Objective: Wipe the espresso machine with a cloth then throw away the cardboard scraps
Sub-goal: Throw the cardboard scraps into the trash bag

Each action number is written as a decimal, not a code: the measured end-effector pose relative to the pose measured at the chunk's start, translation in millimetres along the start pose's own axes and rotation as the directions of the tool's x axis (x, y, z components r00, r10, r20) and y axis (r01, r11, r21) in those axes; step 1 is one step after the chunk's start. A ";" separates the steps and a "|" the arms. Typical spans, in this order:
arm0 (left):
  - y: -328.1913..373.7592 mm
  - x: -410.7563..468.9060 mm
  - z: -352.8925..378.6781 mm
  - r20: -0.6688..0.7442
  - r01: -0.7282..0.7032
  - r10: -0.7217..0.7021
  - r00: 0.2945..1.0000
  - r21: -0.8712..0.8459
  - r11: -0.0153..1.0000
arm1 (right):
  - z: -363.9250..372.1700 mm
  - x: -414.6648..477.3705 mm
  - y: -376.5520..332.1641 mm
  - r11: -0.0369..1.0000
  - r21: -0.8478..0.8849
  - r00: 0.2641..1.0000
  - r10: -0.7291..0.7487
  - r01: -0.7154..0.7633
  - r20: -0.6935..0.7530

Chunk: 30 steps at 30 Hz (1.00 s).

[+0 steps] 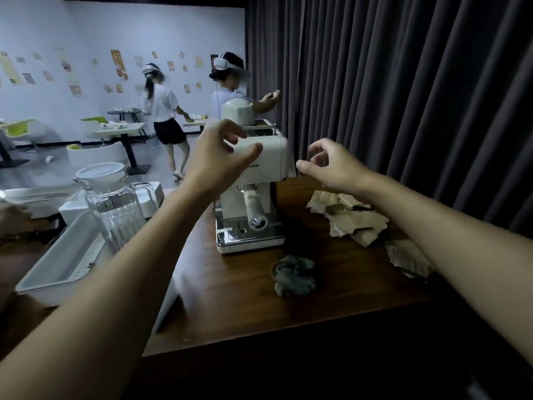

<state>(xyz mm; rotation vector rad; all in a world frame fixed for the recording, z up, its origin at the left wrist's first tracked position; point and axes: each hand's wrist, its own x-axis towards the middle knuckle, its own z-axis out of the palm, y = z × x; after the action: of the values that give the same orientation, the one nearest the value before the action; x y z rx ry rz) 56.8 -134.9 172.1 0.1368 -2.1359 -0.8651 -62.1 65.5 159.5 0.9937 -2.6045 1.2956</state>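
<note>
Cloth [294,275], grey and crumpled, lies on the wooden desk [230,298] just in front of the cream espresso machine [268,157], well below both hands and touched by neither. Left hand [222,148] is raised before the machine's upper left corner, its fingers loosely curled and the thumb stretched toward the front panel; it holds nothing, and whether it touches the casing cannot be told. Right hand [331,166] hangs in the air just right of the machine's top edge, fingers loosely bent and apart, likewise gripping nothing. Cardboard scraps [350,219] lie in a torn heap on the desk to the right of the machine, beneath the right forearm, with one more piece [406,255] further right and nearer the camera. Left of the machine stands a ribbed glass pitcher [115,203] with a white lid, and lower left of that a long white tray [57,264]. Behind the machine and to its right hangs a dark pleated curtain [403,96]. Far behind the machine's left side, a person in a white top [161,108] and another person [227,93], both wearing headsets, stand among small tables.
</note>
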 end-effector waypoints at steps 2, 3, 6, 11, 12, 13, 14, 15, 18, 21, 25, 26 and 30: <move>12.9 -9.0 14.4 0.067 -0.046 0.049 0.997 -0.050 0.998 | -5.3 -19.9 7.3 0.999 -0.021 0.999 0.028 -0.029 -0.036; 18.4 -15.3 22.6 0.106 -0.065 0.073 0.992 -0.080 0.995 | -7.7 -30.8 11.5 0.998 -0.032 0.998 0.046 -0.048 -0.051; 30.6 -43.1 49.2 0.213 -0.080 0.120 0.970 -0.186 0.979 | -14.0 -71.2 27.5 0.990 -0.072 0.989 0.115 -0.122 -0.098; 56.4 -106.2 106.0 0.392 -0.056 0.180 0.902 -0.307 0.950 | -27.0 -157.6 69.2 0.950 -0.049 0.932 0.291 -0.308 -0.217; 62.1 -121.0 118.4 0.428 -0.050 0.195 0.882 -0.328 0.943 | -29.7 -176.6 79.2 0.940 -0.021 0.914 0.326 -0.340 -0.241; 67.3 -136.2 131.2 0.467 -0.041 0.210 0.859 -0.346 0.937 | -31.8 -196.5 89.8 0.928 0.001 0.896 0.359 -0.372 -0.262; 71.5 -151.5 144.4 0.506 -0.029 0.220 0.834 -0.357 0.934 | -33.3 -216.8 100.1 0.915 0.009 0.877 0.389 -0.403 -0.281; 74.2 -166.6 157.9 0.546 -0.010 0.220 0.808 -0.361 0.933 | -34.1 -236.7 110.7 0.900 0.008 0.860 0.418 -0.435 -0.294; 75.9 -216.3 199.6 0.655 0.034 0.207 0.726 -0.335 0.942 | -31.3 -294.4 145.2 0.842 0.038 0.802 0.525 -0.537 -0.284; 64.2 -276.5 243.3 0.739 0.065 0.204 0.642 -0.318 0.946 | -16.5 -349.1 186.1 0.783 0.100 0.748 0.618 -0.614 -0.241; 14.1 -370.5 311.2 0.820 0.147 0.103 0.563 -0.222 0.964 | 29.4 -422.5 265.6 0.681 0.208 0.656 0.732 -0.702 -0.183; -4.9 -397.5 328.8 0.833 0.176 0.058 0.551 -0.184 0.967 | 47.1 -443.3 288.6 0.647 0.214 0.627 0.762 -0.732 -0.159; -88.7 -509.5 396.2 0.841 0.304 -0.154 0.518 -0.013 0.953 | 128.2 -527.2 390.8 0.523 0.210 0.518 0.852 -0.826 -0.081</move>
<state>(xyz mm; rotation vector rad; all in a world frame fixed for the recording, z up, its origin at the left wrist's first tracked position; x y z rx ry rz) 94.0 198.2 -386.6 -0.1179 -2.9720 -1.4791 156.4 415.3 -366.9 -0.5567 -2.9299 1.6112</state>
